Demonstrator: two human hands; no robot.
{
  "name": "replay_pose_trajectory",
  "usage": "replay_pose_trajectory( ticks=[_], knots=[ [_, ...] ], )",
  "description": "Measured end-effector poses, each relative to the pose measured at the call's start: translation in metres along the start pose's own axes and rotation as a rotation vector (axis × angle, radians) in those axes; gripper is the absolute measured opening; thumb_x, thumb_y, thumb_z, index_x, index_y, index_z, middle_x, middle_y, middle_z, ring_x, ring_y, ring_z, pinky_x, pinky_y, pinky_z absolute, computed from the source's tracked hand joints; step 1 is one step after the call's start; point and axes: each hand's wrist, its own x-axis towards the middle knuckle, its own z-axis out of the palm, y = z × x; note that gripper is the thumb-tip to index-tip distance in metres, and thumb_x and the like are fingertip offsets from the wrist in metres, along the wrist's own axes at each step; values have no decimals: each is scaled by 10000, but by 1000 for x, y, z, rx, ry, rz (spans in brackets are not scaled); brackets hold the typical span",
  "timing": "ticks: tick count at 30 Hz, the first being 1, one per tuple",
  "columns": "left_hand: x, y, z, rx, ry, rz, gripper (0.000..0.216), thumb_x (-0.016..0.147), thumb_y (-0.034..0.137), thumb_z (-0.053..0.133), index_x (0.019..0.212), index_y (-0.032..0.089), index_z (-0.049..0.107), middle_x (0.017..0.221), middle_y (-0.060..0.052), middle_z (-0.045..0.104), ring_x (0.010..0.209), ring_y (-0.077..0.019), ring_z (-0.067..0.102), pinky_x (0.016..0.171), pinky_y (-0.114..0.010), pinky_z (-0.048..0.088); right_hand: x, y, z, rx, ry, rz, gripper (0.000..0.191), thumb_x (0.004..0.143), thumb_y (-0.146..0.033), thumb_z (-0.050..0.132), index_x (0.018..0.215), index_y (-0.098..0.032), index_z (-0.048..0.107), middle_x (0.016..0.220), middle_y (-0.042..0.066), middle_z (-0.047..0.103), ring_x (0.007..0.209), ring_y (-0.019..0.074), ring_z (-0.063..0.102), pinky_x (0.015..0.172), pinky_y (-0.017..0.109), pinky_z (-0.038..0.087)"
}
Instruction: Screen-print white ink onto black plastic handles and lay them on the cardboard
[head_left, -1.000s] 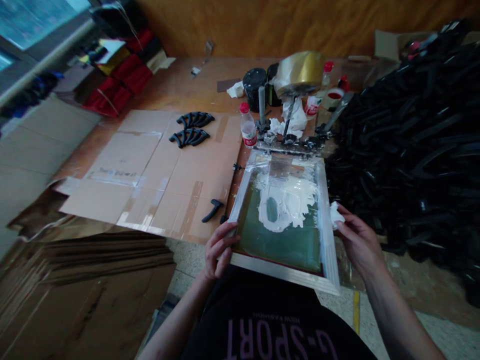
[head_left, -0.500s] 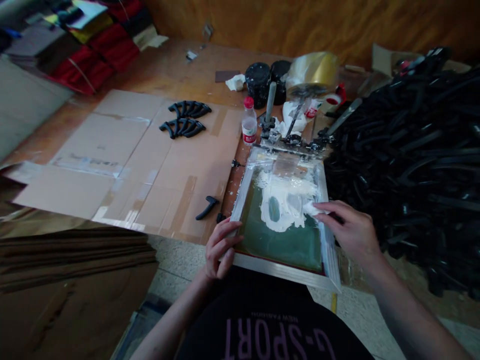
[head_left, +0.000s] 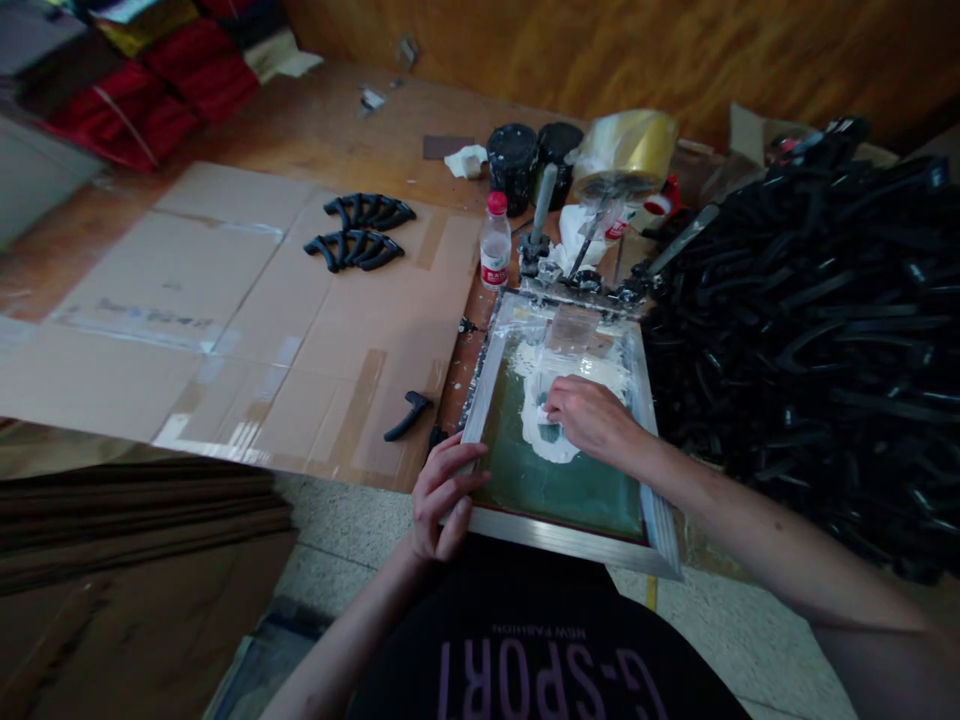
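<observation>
Atop the screen — right grip curled, touching paste.

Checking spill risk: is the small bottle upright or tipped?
Upright: the bottle stands beside the screen frame, red cap on top.

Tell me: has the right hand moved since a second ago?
Yes. The right hand moved left, from the right edge of the frame onto the white paste inside it.
</observation>
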Motion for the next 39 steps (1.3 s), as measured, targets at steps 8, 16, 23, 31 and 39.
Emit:
replay_pose_trajectory(
  ticks=[8, 16, 23, 31, 39],
  knots=[
    [1, 0, 2, -31, 25, 21, 320, 877, 184, 380, 1054, 174, 646, 1231, -107, 592, 1190, -283, 531, 1019, -548, 426, -10, -1, -3, -46, -87, -114, 112, 784, -102, 533, 729, -187, 580, 765, 26, 564, 736, 168, 478, 683, 290, 348],
    [1, 2, 1, -14, 9, -9, 312, 875, 192, 389, 1039, 182, 654, 1240, -104, 595, 1199, -284, 524, 1008, -539, 440, 8, 0, -6, -103, -49, -51, 124, 752, -63, 510, 735, -179, 552, 797, 47, 565, 778, 180, 468, 729, 297, 351],
    [0, 1, 3, -21, 38, -8, 324, 876, 205, 381, 1046, 192, 656, 1229, -101, 604, 1180, -287, 538, 1006, -557, 433, -6, -9, -14, -80, -146, -149, 147, 740, -63, 513, 784, -194, 566, 792, 26, 560, 779, 173, 473, 695, 286, 328],
    [0, 3, 2, -1, 19, -24, 317, 878, 188, 379, 1025, 181, 660, 1226, -104, 605, 1188, -278, 531, 1010, -541, 438, 3, -2, -5, -145, -48, -108, 136, 744, -55, 508, 768, -173, 570, 799, 45, 560, 789, 178, 469, 728, 293, 342],
    [1, 2, 2, -13, 31, -13, 316, 878, 203, 383, 1035, 183, 656, 1223, -106, 603, 1184, -283, 536, 1011, -548, 436, -10, -21, -52, 160, -345, -28, 110, 778, -91, 573, 753, -178, 635, 804, 22, 600, 776, 151, 542, 701, 270, 371]
  ],
)
